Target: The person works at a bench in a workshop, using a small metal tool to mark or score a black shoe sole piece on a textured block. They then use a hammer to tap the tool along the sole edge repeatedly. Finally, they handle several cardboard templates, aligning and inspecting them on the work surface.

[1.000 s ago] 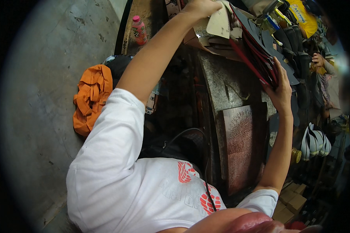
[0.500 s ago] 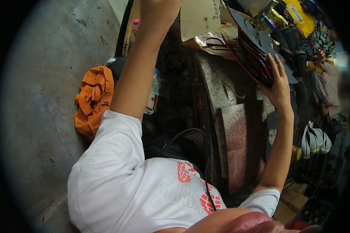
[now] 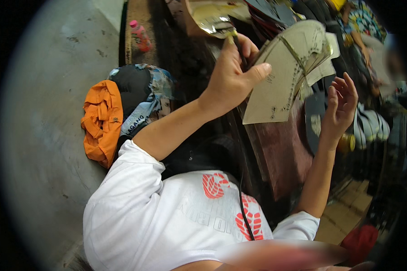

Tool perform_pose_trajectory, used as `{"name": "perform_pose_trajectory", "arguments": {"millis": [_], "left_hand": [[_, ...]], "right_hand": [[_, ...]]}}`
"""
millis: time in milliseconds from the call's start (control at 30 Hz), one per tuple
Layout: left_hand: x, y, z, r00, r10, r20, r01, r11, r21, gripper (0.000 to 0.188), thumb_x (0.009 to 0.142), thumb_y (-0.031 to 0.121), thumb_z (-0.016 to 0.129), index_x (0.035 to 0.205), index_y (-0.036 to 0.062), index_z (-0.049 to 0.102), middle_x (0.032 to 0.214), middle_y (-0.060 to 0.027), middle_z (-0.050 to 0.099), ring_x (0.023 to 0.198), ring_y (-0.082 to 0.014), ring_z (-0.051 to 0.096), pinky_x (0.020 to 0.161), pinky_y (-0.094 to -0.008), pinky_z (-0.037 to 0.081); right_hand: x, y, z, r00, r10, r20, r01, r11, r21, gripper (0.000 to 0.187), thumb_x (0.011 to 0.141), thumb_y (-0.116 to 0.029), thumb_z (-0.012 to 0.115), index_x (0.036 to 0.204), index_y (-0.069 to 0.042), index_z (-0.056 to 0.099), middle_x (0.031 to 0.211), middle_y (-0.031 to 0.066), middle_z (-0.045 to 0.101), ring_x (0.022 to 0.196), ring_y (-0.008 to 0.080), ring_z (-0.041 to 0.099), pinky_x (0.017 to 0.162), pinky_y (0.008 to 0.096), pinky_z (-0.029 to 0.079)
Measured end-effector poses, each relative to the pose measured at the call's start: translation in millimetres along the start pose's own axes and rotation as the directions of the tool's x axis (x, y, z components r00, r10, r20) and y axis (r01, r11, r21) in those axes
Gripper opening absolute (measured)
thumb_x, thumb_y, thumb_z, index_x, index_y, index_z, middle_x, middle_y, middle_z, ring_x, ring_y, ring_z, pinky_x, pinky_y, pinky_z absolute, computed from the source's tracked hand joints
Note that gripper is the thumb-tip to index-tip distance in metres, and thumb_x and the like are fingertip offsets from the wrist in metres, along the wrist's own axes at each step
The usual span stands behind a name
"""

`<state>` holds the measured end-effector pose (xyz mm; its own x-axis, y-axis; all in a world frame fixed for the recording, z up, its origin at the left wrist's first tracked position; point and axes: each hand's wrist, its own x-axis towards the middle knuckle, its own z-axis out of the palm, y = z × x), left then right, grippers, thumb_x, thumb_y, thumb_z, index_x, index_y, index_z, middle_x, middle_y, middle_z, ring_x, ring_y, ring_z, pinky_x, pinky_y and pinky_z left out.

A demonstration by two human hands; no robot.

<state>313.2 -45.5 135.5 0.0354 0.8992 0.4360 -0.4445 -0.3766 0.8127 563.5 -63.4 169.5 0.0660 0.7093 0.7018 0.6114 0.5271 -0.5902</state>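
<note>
My left hand (image 3: 235, 74) grips a bundle of beige cardboard patterns (image 3: 276, 90) by its left edge, thumb on top. A dark band (image 3: 295, 55) runs across the bundle, and rows of small marks dot the top sheet. A thin dark tool (image 3: 241, 49) with a yellowish end also sits in the left fingers; its kind is unclear. To the right of the bundle, my right hand (image 3: 342, 106) is raised with fingers apart and slightly bent, nothing in it. Beneath the bundle lies a reddish-brown sheet (image 3: 280, 156) on the dark bench.
Dark sheets (image 3: 271, 13) and shiny wrapping (image 3: 212, 22) lie at the far end. A pink bottle (image 3: 141, 37) stands far left, orange cloth (image 3: 102, 122) hangs near my left arm. Pale striped pieces (image 3: 371, 126) and a yellow-lidded jar (image 3: 347, 142) are at right. Another person (image 3: 364, 27) sits far right.
My left hand has come down from the top edge and now holds the cardboard bundle over the bench. My right hand has left the stack of dark sheets and moved nearer.
</note>
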Motion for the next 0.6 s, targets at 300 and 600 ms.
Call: {"name": "perform_pose_trajectory", "arguments": {"millis": [300, 600], "left_hand": [[-54.3, -69.4, 42.7, 0.945, -0.314, 0.085, 0.305, 0.947, 0.104, 0.035, 0.088, 0.003, 0.071, 0.097, 0.0093, 0.038, 0.092, -0.0008, 0.048, 0.084, -0.0080, 0.046, 0.077, -0.0236, 0.043], [-52.5, -76.2, 42.8, 0.948, -0.280, 0.152, 0.260, 0.955, 0.141, 0.016, 0.096, 0.006, 0.060, 0.095, 0.0089, 0.044, 0.089, 0.0021, 0.049, 0.083, -0.0068, 0.046, 0.078, -0.0229, 0.041]], "right_hand": [[-103.1, -55.6, -15.2, 0.969, 0.143, 0.200, -0.066, 0.935, -0.348, 0.057, 0.075, -0.032, 0.084, 0.118, -0.004, 0.059, 0.112, 0.0154, 0.058, 0.103, 0.0346, 0.059, 0.086, 0.0415, 0.050], [-128.5, -47.3, -4.3, 0.968, 0.200, 0.151, -0.139, 0.930, -0.340, 0.069, 0.068, -0.041, 0.087, 0.118, -0.004, 0.056, 0.115, 0.0168, 0.056, 0.106, 0.0358, 0.058, 0.089, 0.0435, 0.050]]}}
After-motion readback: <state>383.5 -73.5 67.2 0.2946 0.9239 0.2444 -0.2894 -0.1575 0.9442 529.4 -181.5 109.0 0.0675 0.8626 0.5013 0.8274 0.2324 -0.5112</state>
